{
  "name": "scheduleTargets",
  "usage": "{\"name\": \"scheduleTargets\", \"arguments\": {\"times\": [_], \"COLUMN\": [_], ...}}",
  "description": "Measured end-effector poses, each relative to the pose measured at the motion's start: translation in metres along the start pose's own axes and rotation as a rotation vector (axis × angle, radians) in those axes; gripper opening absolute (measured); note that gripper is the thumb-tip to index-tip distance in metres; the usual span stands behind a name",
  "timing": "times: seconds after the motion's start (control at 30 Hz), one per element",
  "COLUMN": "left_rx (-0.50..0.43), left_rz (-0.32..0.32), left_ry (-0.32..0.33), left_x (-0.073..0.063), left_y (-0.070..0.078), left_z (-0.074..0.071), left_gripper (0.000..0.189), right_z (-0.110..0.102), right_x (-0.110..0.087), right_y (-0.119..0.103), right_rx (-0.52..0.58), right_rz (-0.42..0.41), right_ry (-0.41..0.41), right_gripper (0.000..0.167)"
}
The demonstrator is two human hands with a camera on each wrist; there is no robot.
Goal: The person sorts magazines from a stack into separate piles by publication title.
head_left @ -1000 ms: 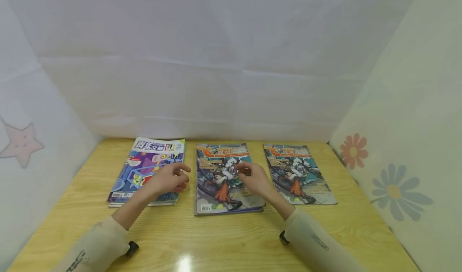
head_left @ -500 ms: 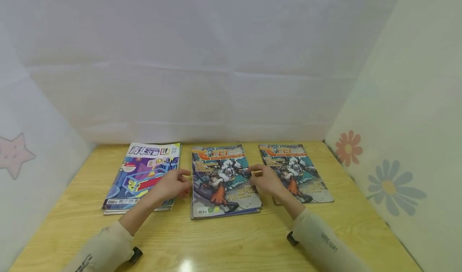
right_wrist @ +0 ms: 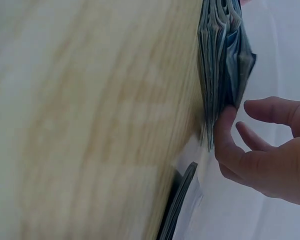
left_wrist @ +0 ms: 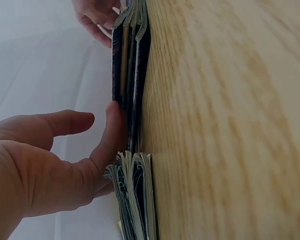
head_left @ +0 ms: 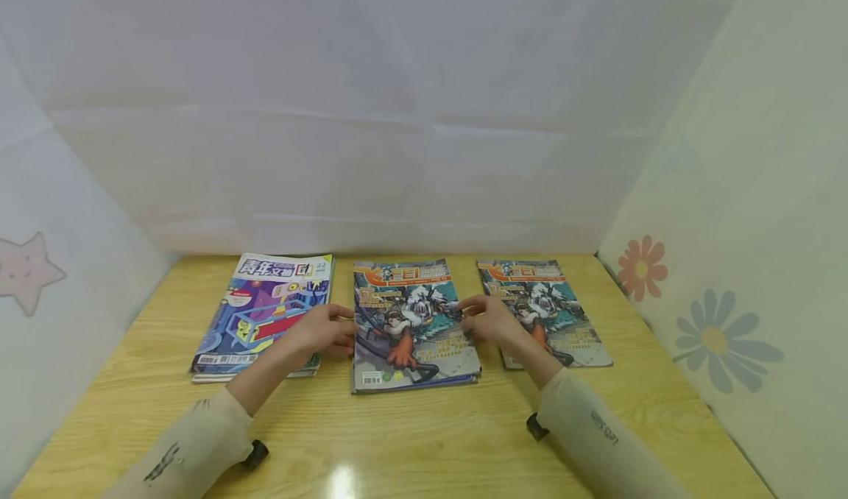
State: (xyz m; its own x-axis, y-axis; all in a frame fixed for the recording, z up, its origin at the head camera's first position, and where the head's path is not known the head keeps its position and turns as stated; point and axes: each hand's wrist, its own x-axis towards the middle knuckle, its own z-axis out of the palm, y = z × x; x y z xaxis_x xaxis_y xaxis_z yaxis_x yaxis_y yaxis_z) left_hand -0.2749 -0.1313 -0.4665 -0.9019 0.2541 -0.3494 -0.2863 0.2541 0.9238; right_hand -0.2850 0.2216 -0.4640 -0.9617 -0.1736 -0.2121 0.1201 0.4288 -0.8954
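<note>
A stack of comic magazines (head_left: 414,330) lies flat in the middle of the table, between my two hands. My left hand (head_left: 324,330) is at its left edge, and in the left wrist view a fingertip (left_wrist: 113,111) touches the side of the middle stack (left_wrist: 131,70); the thumb stays apart. At the opposite edge is my right hand (head_left: 486,319). In the right wrist view its fingertip (right_wrist: 227,114) meets the page edges of that stack (right_wrist: 220,65), with the thumb held off. Neither hand grips the stack.
On the left lies another magazine pile (head_left: 265,293) with a purple cover, partly under my left forearm. A comic magazine (head_left: 570,315) with the same cover as the middle one lies at right. Pale cloth walls (head_left: 397,153) enclose the wooden table (head_left: 397,440) behind and at both sides.
My right hand has moved off the middle stack's cover to its right edge. My left hand has come in against the left edge. The head view has shifted slightly.
</note>
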Motion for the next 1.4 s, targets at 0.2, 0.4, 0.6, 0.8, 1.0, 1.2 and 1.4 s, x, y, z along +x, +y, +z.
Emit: {"name": "scheduleTargets", "arguments": {"times": [0.2, 0.4, 0.6, 0.8, 1.0, 1.2, 1.4], "left_rx": [-0.124, -0.214, -0.252, -0.243, -0.269, -0.296, -0.328], "left_rz": [0.028, 0.105, 0.093, 0.082, 0.096, 0.107, 0.116], "left_ry": [-0.034, -0.092, -0.064, -0.045, -0.068, -0.096, -0.125], "left_x": [0.001, 0.003, -0.002, -0.002, -0.003, -0.001, 0.01], "left_y": [-0.002, -0.008, -0.003, -0.002, 0.002, 0.007, 0.015], "left_z": [-0.002, 0.003, 0.01, 0.009, 0.009, 0.016, 0.034], "left_gripper": [0.054, 0.064, 0.059, 0.058, 0.056, 0.058, 0.058], "right_z": [-0.004, -0.007, -0.005, -0.006, -0.013, -0.025, -0.042], "right_x": [0.006, 0.012, 0.012, 0.008, 0.001, -0.007, -0.017], "right_y": [0.001, 0.005, 0.004, 0.002, 0.002, 0.004, 0.009], "right_rx": [0.146, 0.333, 0.353, 0.328, 0.328, 0.322, 0.294], "right_rz": [0.027, 0.076, 0.095, 0.071, 0.058, 0.039, 0.028], "right_ry": [-0.025, -0.058, -0.006, 0.044, 0.048, 0.062, 0.11], "right_gripper": [0.053, 0.061, 0.051, 0.044, 0.047, 0.05, 0.052]}}
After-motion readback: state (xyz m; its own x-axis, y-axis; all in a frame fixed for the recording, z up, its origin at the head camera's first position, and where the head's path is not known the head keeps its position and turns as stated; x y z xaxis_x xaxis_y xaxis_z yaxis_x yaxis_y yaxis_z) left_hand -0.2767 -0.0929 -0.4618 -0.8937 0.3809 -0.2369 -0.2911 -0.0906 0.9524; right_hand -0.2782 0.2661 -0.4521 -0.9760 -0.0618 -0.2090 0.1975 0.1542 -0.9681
